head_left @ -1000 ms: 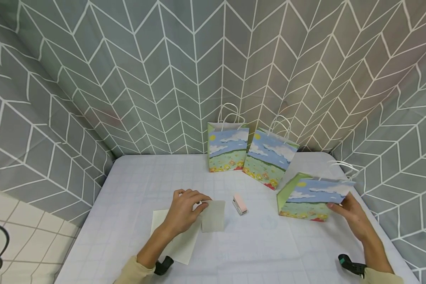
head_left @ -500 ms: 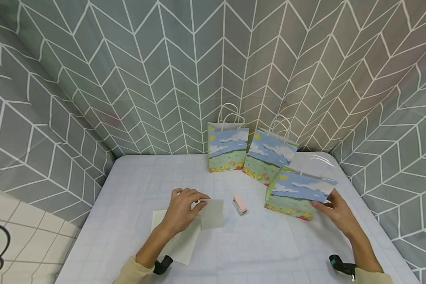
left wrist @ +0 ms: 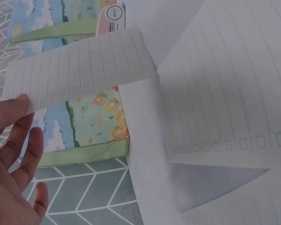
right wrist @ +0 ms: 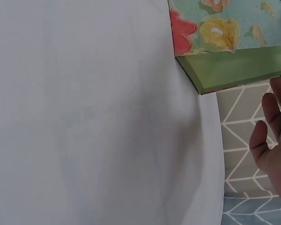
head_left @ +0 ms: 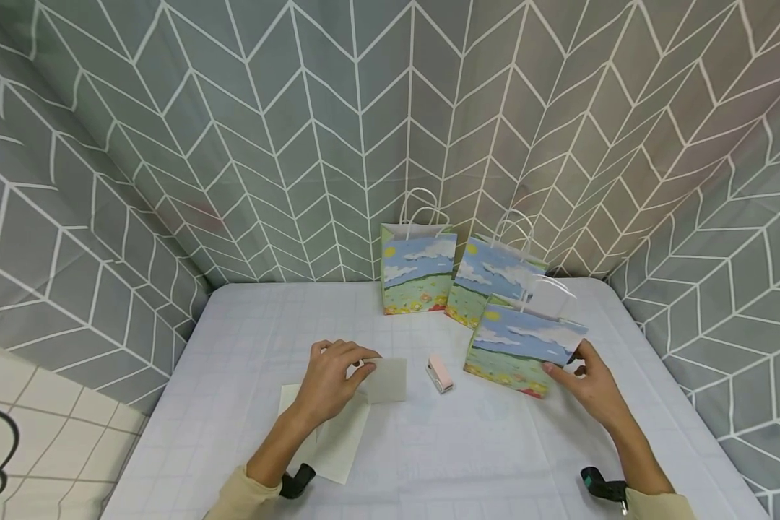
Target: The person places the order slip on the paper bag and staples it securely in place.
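Observation:
My left hand (head_left: 330,381) pinches a pale lined sheet of paper (head_left: 387,380) between thumb and forefinger. Printed lines and small checkboxes show on this raised sheet (left wrist: 79,65) in the left wrist view. Another lined sheet (head_left: 343,444) lies below the hand; whether the two are joined I cannot tell. My right hand (head_left: 591,390) grips the right side of a paper gift bag (head_left: 520,350) printed with sky and flowers, which leans back. Its green side (right wrist: 239,68) shows in the right wrist view, where much of the hand is cut off.
Two matching gift bags, one upright (head_left: 419,271) and one tilted (head_left: 487,271), stand at the back by the patterned curtain (head_left: 286,144). The held bag partly covers the tilted one. A pink stapler (head_left: 439,373) lies between my hands on the white tablecloth (head_left: 455,462).
My right hand has brought the gift bag leftward across the table, in front of the tilted bag. My left hand has lifted the pinched sheet slightly.

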Available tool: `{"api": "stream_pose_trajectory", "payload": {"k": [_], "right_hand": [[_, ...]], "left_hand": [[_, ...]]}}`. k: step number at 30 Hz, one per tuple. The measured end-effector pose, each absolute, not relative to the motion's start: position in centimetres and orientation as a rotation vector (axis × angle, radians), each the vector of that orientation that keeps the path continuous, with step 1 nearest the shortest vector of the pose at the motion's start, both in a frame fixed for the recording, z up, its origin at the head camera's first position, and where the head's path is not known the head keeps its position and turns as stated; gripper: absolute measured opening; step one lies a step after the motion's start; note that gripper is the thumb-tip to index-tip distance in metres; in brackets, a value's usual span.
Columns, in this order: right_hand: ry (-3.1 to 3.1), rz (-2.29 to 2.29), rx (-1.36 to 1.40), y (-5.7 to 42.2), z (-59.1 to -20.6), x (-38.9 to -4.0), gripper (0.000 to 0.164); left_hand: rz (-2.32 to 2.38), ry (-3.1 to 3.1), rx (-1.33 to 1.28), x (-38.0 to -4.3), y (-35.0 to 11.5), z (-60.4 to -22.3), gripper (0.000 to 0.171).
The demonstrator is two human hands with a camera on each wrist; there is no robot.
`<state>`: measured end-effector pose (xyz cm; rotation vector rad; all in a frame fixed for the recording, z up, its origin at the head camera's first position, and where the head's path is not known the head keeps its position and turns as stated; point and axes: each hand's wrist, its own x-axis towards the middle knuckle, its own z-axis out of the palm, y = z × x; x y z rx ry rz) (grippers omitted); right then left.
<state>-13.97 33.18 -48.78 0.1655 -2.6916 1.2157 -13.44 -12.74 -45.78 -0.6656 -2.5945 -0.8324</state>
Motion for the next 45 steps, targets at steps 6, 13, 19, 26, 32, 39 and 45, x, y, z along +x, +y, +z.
{"api": "stream_pose_trajectory", "payload": {"k": [6, 13, 19, 26, 32, 39, 45], "right_hand": [[-2.707, 1.160, 0.134, 32.0, -48.7, -14.5, 0.056], [-2.672, 1.139, 0.091, 30.6, -49.2, -14.8, 0.055], [-2.626, 1.173, 0.094, 29.2, -49.4, -15.0, 0.054], [-2.620, 1.174, 0.078, 27.7, -49.2, -15.5, 0.059], [-2.620, 1.191, 0.071, 26.6, -49.3, -15.9, 0.066], [-2.615, 1.228, 0.068, 25.0, -49.3, -16.4, 0.071], [-2.615, 1.258, 0.107, 23.3, -49.0, -17.3, 0.066]], "left_hand": [[-0.839, -2.582, -0.672, -13.5, -12.8, -45.5, 0.016], [-0.823, -2.573, -0.658, -13.6, -12.9, -45.4, 0.016], [-0.816, -2.560, -0.650, -13.7, -13.1, -45.4, 0.016], [-0.825, -2.544, -0.647, -13.7, -13.1, -45.5, 0.016], [-0.827, -2.540, -0.643, -13.8, -13.2, -45.6, 0.016], [-0.855, -2.543, -0.642, -13.7, -13.2, -45.7, 0.017], [-0.848, -2.531, -0.641, -13.8, -13.1, -45.7, 0.017]]}}
